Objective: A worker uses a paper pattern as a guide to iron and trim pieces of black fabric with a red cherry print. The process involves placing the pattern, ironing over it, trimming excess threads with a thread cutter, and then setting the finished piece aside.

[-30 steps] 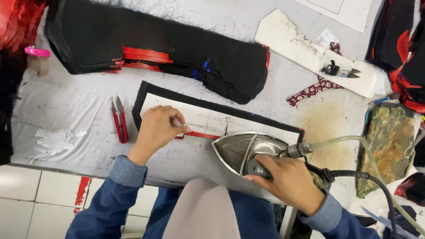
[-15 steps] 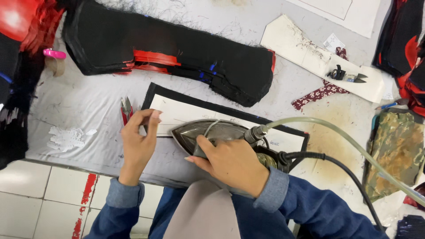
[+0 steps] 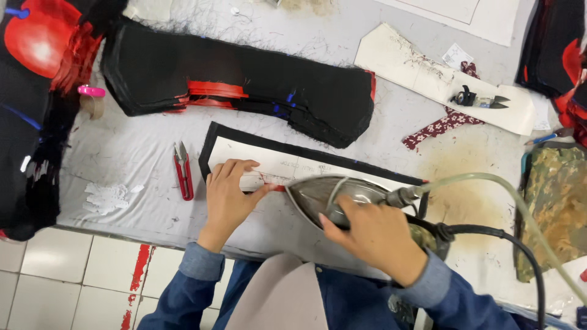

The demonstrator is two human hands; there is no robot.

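A long black fabric piece (image 3: 213, 135) lies on the grey padded table with a white paper template (image 3: 287, 164) on top of it. My left hand (image 3: 229, 195) presses flat on the template's near left end, fingertips by a thin red strip (image 3: 278, 187). My right hand (image 3: 378, 235) grips the handle of a grey steam iron (image 3: 318, 192), whose pointed nose rests on the template just right of my left fingers. A pale hose (image 3: 489, 183) and a black cord (image 3: 520, 250) lead from the iron's rear to the right.
Red thread snips (image 3: 183, 171) lie left of my left hand. A stack of black and red fabric pieces (image 3: 244, 85) lies behind. A card pattern (image 3: 422, 73) with black snips (image 3: 480, 101), a floral strip (image 3: 443, 125) and a camouflage cloth (image 3: 556, 201) are at right. White floor tiles (image 3: 67, 281) show below.
The iron slid left along the template from the right end, then eased back a little right. My left hand shifted slightly right and now lies flat by the iron's nose.
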